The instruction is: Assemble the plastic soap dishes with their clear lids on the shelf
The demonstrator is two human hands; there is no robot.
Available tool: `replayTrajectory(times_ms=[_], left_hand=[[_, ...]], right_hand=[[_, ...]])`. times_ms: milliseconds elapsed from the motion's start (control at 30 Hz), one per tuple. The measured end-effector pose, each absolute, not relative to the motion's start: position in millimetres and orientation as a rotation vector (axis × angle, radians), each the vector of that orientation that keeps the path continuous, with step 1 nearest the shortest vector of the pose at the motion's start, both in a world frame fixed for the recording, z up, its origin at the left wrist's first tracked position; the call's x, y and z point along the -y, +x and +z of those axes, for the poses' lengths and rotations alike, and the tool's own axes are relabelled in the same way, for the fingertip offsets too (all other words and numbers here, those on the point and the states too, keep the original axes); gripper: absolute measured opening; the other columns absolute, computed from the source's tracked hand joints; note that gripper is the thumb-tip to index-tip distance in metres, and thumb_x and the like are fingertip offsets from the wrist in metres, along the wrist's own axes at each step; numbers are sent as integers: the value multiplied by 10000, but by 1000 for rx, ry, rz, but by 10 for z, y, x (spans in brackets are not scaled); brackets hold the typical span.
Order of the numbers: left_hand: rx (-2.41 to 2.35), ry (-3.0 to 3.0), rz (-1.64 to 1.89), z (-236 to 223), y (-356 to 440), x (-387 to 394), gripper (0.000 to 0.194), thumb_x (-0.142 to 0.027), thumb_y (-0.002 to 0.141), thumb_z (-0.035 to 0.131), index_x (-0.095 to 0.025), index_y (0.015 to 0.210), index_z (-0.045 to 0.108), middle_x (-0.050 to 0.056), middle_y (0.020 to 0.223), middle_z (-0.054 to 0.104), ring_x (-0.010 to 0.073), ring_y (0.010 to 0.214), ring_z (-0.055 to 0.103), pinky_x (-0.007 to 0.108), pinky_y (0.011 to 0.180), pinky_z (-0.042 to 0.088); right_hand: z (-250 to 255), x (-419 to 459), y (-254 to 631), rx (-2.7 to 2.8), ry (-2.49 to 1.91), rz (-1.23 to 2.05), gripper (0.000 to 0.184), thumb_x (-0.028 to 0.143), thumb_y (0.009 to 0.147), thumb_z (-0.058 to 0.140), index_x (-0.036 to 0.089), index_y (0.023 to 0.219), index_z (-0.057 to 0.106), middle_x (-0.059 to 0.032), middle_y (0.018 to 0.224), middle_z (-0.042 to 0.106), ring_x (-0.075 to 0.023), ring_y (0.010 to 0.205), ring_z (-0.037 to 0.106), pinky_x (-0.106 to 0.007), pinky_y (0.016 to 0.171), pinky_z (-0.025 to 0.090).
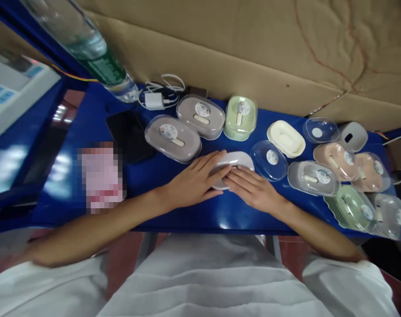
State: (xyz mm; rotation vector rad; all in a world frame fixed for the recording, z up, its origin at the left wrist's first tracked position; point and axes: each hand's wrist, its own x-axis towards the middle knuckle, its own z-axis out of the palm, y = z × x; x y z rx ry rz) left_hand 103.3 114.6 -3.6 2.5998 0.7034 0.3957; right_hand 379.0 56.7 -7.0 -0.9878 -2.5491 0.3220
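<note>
A pale grey oval soap dish (242, 158) lies on the blue table in front of me, under both hands. My left hand (200, 178) reaches over its left side, fingers spread and stretched out. From the right, my right hand (253, 187) rests its straight fingers on the dish's middle, close to the left fingertips. They partly hide the slot there. Beside the right hand lies a clear oval lid (268, 160) with a round white sticker. A cream dish (286, 138) without a lid sits behind that lid.
Lidded grey dishes (173, 138) and a green one (240, 118) stand at the back. Several more lidded dishes (314, 177) crowd the right side. At left are a black phone (129, 134), a blurred pink item (103, 176), a white charger (154, 101) and a water bottle (103, 61).
</note>
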Motion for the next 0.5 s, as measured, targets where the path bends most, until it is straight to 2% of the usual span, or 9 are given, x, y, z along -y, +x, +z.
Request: replayTrajectory(times_ms=[100, 267, 400, 500], left_hand=[[-725, 2620, 321, -19, 1027, -1134, 731, -459, 1062, 623, -269, 1702, 325, 212, 1794, 277, 410, 1641, 352, 623, 1289, 398], [-709, 2697, 235, -25, 1027, -1143, 765, -417, 971, 719, -211, 1647, 426, 216, 1789, 287, 394, 1652, 337, 570, 1300, 406], [-718, 2740, 200, -5, 1027, -1132, 823, -442, 922, 773, -220, 1642, 444, 183, 1788, 304, 362, 1667, 313, 539, 1319, 390], [-706, 2773, 200, 22, 1025, -1127, 847, -499, 916, 776, -207, 1640, 447, 186, 1781, 321, 356, 1655, 344, 528, 1306, 406]], right_hand=[[-59, -572, 3792, 2505, -973, 405, 568, 155, 1060, 607, 395, 1575, 589, 7, 1497, 691, -257, 1394, 673, -545, 1260, 543], [25, -666, 3791, 2445, -949, 387, 523, 276, 1027, 684, 430, 1523, 626, -8, 1349, 778, -290, 1243, 764, -604, 1155, 616], [60, -711, 3808, 2360, -941, 399, 568, 210, 998, 648, 395, 1534, 610, -18, 1257, 817, -289, 1125, 809, -581, 1001, 697], [41, -705, 3836, 2337, -937, 397, 541, 189, 971, 627, 366, 1481, 661, -27, 1178, 838, -296, 1062, 821, -560, 903, 723]])
